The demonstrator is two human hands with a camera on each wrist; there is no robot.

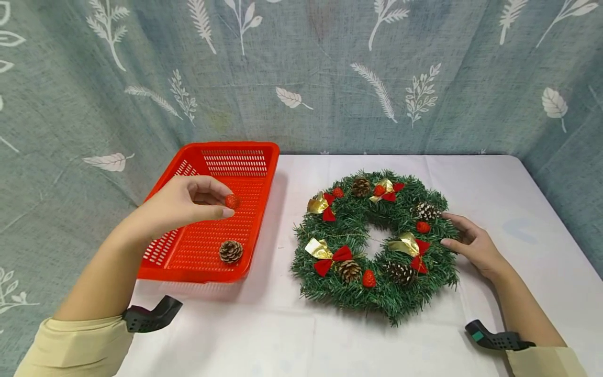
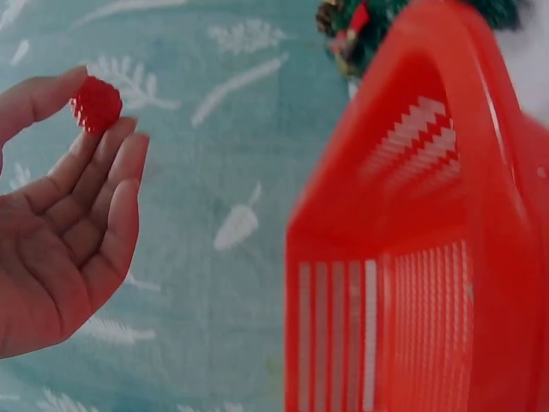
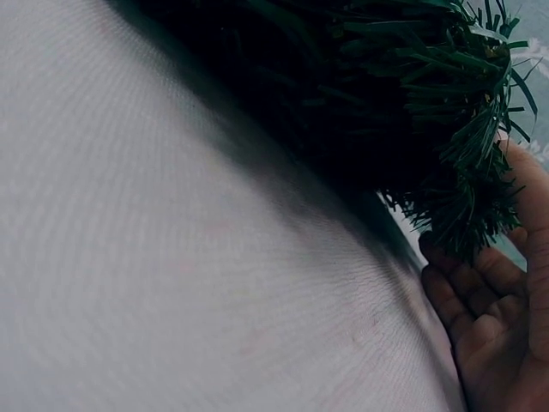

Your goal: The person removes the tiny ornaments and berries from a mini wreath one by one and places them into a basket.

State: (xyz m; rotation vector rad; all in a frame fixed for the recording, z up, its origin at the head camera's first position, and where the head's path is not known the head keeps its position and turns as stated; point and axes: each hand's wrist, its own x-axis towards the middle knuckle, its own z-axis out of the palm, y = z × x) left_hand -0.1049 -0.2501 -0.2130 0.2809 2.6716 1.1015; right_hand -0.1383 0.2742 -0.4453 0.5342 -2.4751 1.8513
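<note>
My left hand [image 1: 188,204] pinches a small bumpy red artificial berry [image 2: 96,105] between thumb and fingertips, above the red plastic basket [image 1: 274,173]. Inside the basket lies a pine cone [image 1: 231,252]. A green wreath [image 1: 315,283] lies flat on the table, with gold-and-red bows [image 1: 330,256], pine cones [image 1: 361,187] and red berries [image 1: 369,278] on it. At the wreath's right edge, my right hand [image 1: 478,248] grips the green sprigs between thumb and fingers. Its fingers curl by the underside in the right wrist view, some of them hidden by sprigs.
A white cloth [image 1: 282,335] covers the table. Behind and to the sides hangs a grey-green curtain [image 1: 320,78] with white leaf prints. The basket's raised slotted walls [image 2: 343,335] stand between the left hand and the wreath in the left wrist view.
</note>
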